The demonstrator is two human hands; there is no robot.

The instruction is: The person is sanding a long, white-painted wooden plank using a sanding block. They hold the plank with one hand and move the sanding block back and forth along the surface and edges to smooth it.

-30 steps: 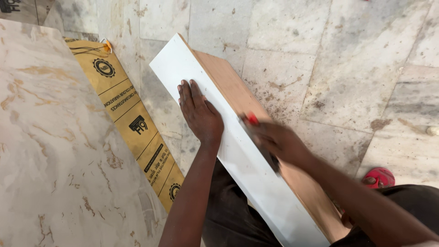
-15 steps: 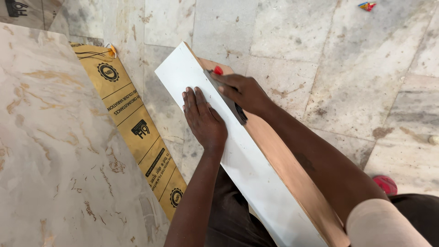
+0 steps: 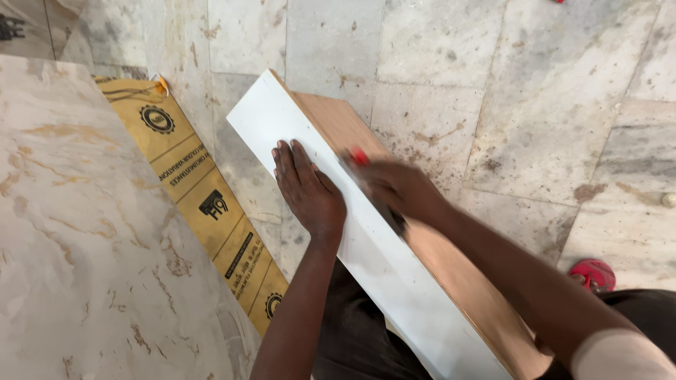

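White board (image 3: pixel 394 281), left hand (image 3: pixel 310 193) flat on top, right hand (image 3: pixel 398 186) gripping red-handled tool (image 3: pixel 360 156)

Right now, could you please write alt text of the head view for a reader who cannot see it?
A person's left hand presses flat on a long white board with a brown wooden edge, while the blurred right hand holds a red-tipped tool against that edge. The board lies above a tiled floor, beside a yellow printed strip and a marbled sheet.
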